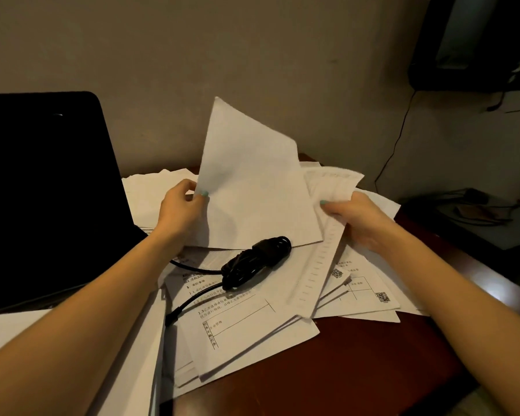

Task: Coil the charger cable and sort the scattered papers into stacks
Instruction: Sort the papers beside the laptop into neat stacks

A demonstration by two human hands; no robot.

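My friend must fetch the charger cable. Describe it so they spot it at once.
Start at the dark laptop on the left. Just right of it, the charger cable lies on the scattered papers, in front of the lifted sheet. It is a black wound bundle among white pages.

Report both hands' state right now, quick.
Left hand: pinching the edge of the raised blank sheet.
Right hand: gripping the sheet with the marked strip.

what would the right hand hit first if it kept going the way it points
Probably the raised sheet the left hand pinches; the right hand, holding its own paper, points toward it. Depth unclear.
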